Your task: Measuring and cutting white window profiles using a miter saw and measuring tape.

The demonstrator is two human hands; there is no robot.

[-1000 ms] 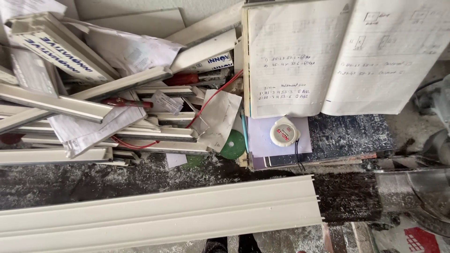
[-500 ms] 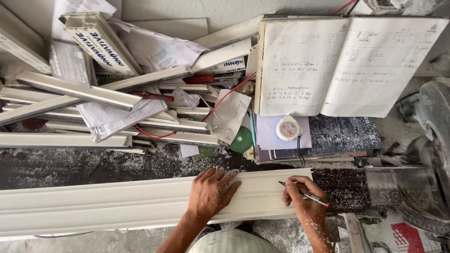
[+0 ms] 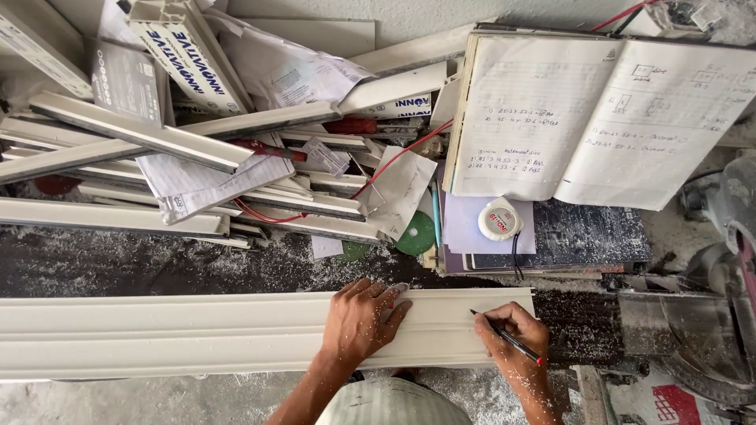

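A dark workbench (image 3: 157, 267) is strewn with white shavings; offcuts (image 3: 142, 134) are piled against a pale wall (image 3: 409, 12).

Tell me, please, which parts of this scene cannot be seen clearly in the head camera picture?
- Long white profile: its left end is cut off by the picture edge.
- Pen tip: too small to tell whether a mark is there; the right hand covers the surface beside it.
- Left hand: hides the profile beneath its palm.
- Saw machine: cut off by the right edge.
- Open notebook: its handwriting is too small to read.
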